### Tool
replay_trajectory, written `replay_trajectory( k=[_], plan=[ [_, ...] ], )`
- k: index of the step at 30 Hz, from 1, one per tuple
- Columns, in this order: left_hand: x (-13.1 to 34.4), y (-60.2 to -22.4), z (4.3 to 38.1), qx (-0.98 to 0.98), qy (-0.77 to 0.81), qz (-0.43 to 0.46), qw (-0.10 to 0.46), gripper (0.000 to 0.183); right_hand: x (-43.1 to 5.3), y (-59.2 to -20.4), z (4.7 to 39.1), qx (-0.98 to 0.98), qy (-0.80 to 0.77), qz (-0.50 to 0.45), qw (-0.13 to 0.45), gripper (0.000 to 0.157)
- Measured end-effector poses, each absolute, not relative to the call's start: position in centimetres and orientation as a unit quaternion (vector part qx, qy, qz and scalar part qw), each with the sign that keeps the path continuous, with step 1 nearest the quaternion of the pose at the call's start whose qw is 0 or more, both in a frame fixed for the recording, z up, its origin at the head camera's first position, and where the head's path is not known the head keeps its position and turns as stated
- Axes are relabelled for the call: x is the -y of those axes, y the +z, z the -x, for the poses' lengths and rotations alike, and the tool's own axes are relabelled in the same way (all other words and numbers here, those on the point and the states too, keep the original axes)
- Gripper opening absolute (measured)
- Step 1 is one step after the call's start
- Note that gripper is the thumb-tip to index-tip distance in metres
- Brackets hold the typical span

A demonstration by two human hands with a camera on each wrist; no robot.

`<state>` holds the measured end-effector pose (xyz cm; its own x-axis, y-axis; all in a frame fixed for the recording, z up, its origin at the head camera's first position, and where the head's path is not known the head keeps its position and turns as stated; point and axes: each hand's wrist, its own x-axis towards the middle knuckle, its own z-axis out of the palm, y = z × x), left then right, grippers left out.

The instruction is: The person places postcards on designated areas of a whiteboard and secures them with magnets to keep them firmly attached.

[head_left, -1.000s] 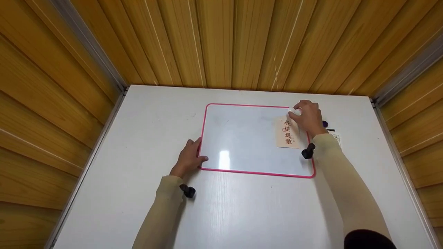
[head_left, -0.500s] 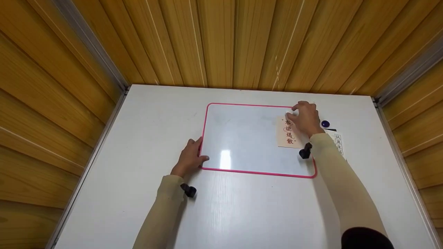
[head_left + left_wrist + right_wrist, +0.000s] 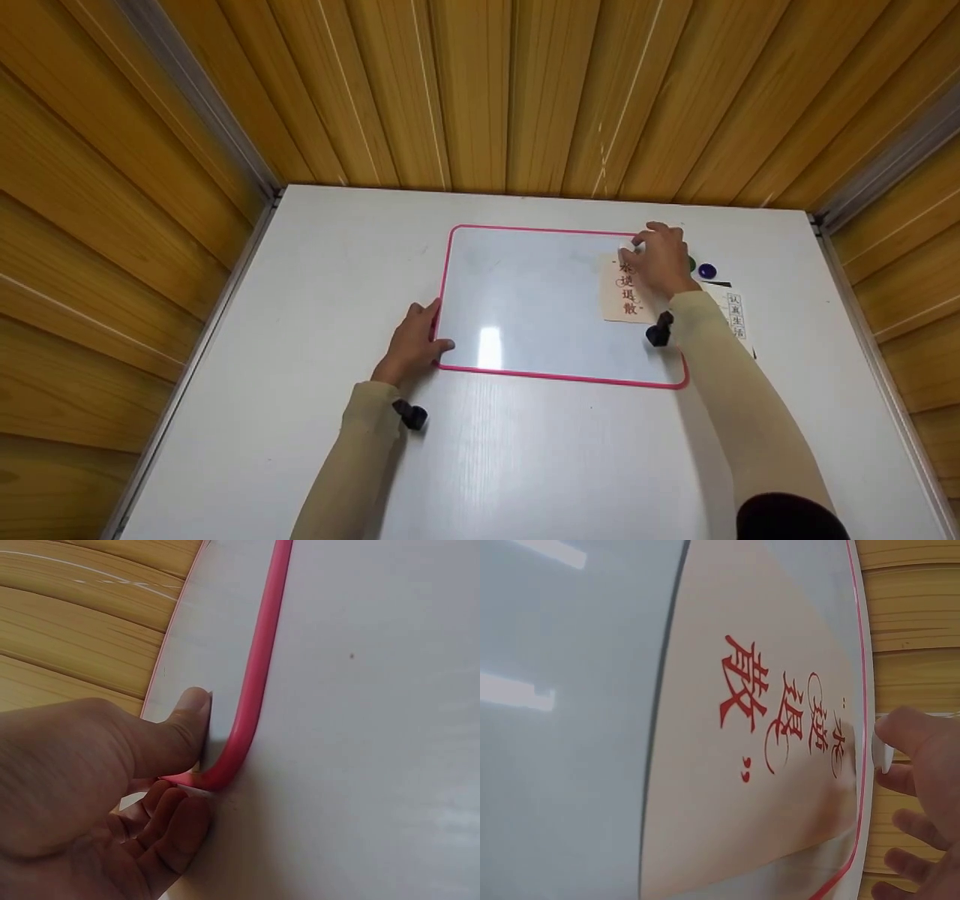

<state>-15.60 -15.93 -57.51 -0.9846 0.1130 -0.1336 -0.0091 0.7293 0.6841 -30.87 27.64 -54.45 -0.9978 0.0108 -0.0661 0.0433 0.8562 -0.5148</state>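
Observation:
A whiteboard (image 3: 525,300) with a pink rim lies on the white table. My left hand (image 3: 410,341) grips its left edge close to the near corner; in the left wrist view the thumb (image 3: 184,727) lies over the face and the fingers curl at the rim. On the board's right part rests a cream card (image 3: 611,300) with red characters. At the card's top end, my right hand (image 3: 661,259) pinches a small white round piece (image 3: 885,754), which looks like a magnet, between thumb and index finger. Whether it touches the card is hard to tell.
Right of the board lie a dark blue round piece (image 3: 706,271) and a green one (image 3: 691,263), partly behind the right hand. Nearby is a white card (image 3: 736,315) with black characters, partly under the right sleeve. Wood-look panels (image 3: 465,97) stand behind the table.
My right hand has moved slightly left and down with the white round piece, toward the card's top. More of the white card and the green piece now shows. The left hand keeps its grip.

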Motion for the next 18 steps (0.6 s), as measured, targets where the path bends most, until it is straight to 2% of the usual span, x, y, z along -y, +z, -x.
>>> replay_trajectory(
  k=[18],
  plan=[
    [16.05,-57.43,15.65,-0.925,0.368,-0.034,0.085,0.086,-27.65,-55.1,31.0,-0.962,-0.272,-0.013,0.032,0.038]
  ],
)
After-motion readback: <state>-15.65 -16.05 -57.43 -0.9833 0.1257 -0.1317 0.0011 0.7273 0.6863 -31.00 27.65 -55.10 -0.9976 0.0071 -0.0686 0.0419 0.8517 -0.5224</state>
